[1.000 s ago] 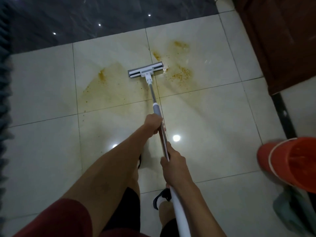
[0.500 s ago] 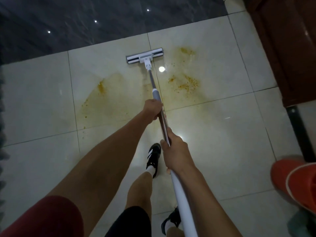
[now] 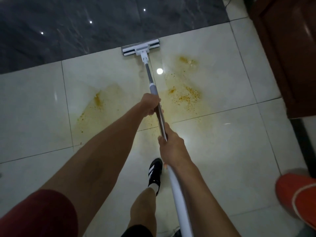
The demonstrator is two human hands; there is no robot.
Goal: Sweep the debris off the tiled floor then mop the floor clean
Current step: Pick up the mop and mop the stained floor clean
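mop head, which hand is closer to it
Left. The left hand grips the handle farther down the pole, just below the grey collar, nearer the mop head. The right hand grips the pole higher up, closer to the body.

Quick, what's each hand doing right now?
Left hand: fingers curled round the mop handle, farther down toward the head.
Right hand: grips the same handle, nearer the body.
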